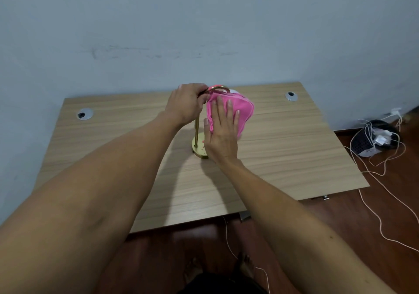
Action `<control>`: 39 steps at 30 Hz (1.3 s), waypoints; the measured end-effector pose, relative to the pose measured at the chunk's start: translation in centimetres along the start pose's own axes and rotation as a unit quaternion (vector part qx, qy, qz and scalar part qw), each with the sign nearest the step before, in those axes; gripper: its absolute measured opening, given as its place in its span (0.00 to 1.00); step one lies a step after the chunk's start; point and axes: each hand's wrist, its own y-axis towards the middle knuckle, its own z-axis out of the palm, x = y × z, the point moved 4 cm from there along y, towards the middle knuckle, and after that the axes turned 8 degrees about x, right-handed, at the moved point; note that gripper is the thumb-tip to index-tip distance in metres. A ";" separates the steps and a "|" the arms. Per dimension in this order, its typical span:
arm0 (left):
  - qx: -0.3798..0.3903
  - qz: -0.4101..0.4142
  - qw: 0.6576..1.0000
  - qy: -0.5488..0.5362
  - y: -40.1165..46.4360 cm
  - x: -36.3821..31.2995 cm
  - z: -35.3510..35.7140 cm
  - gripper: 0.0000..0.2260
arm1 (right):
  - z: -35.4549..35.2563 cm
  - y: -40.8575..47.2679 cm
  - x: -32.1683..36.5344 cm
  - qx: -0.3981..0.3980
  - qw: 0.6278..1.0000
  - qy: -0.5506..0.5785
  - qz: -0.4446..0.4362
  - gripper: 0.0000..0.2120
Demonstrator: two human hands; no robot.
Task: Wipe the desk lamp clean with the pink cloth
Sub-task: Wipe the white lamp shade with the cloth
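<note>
Head view
Desk lamp point(197, 132): stands upright at the middle of the wooden desk point(294, 148), with a round gold base, a thin gold stem and a curved gold neck arching to the right at the top. The shade is almost wholly hidden under the cloth; only a small white part shows at the far edge.
Pink cloth point(235, 110): draped over the lamp's head, just right of the stem and raised above the desk top, bunched and folded at its edges.
Left hand point(187, 105): at the top of the stem, fingers curled closed around the curved gold neck, holding the lamp.
Right hand point(223, 132): flat and wide, fingers point(220, 110) spread and pressed against the near side of the cloth; it grips nothing, the palm lies over the cloth's lower edge and partly covers the lamp base.
Desk: pale wood grain, set against a grey-blue wall point(204, 33), with one round cable port point(85, 114) far left and another point(291, 96) far right.
Floor point(340, 214): dark reddish wood, seen near and right of the desk.
Right side: a dark mesh basket point(365, 145) on the floor by the wall, with white cables point(374, 207) trailing from it across the floor.
</note>
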 end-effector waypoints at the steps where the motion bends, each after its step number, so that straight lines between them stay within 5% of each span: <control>1: 0.002 0.003 1.000 0.000 -0.1 0.0 0.0 0.08 | 0.2 0.2 -0.3 0.013 0.998 -0.059 -0.021 0.26; 5: 0.011 0.007 1.000 0.007 -0.1 0.0 -0.3 0.08 | 0.3 2.1 -1.6 0.058 0.963 -0.246 -0.096 0.28; 11: 0.016 0.005 1.000 0.003 -0.1 -0.1 -0.4 0.08 | -0.2 -1.3 -4.2 0.124 0.903 -0.340 -0.234 0.30; 18: 0.022 0.010 1.000 0.009 0.0 -0.1 -0.4 0.09 | -0.6 3.0 -2.0 0.123 0.924 -0.315 -0.177 0.29; 25: 0.022 -0.004 1.000 -0.003 -0.1 -0.2 -0.3 0.08 | -1.1 -1.4 -5.2 0.184 0.883 -0.343 -0.261 0.32; 30: 0.025 0.001 1.000 0.003 -0.1 -0.2 -0.4 0.08 | -2.2 3.4 -3.2 0.118 0.923 -0.296 -0.216 0.28; 39: 0.023 -0.004 1.000 -0.011 -0.1 -0.1 -0.4 0.08 | -3.0 -1.4 -7.5 0.186 0.880 -0.304 -0.316 0.30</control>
